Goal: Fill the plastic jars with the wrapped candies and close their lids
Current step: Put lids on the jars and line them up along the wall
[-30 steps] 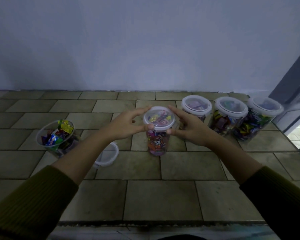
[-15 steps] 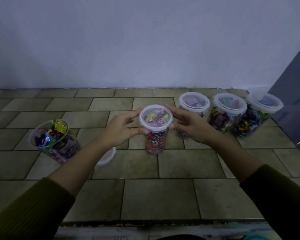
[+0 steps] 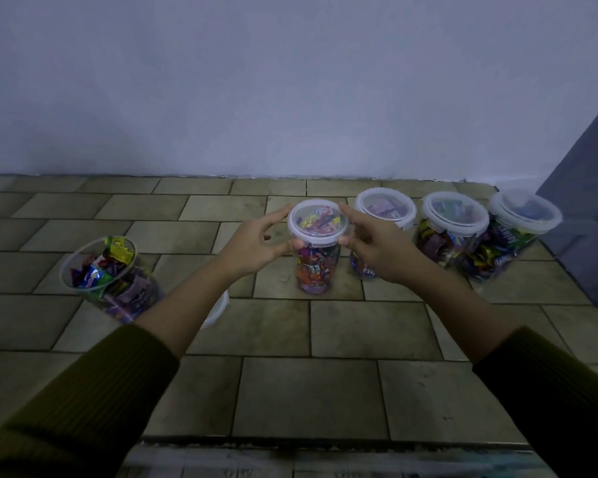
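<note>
Your left hand (image 3: 252, 248) and right hand (image 3: 377, 250) have barely shifted, both still pinching the rim of the clear lid (image 3: 318, 222) on the candy-filled jar (image 3: 313, 270) at 12 o'clock, so uneven pressing may leave one side unseated or tip it toward the lidded jars (image 3: 385, 208) at 2 o'clock.

Olive ribbed sleeves (image 3: 83, 401), clear jars (image 3: 313, 267) of multicoloured candies (image 3: 320, 224), beige brick-pattern tiles (image 3: 308, 395)

Near us we find bare tiles (image 3: 308, 395); beyond, the held jar (image 3: 313, 267), three lidded jars (image 3: 451, 232) to its right, an open jar (image 3: 118, 284) and lid (image 3: 219, 310) left.
</note>
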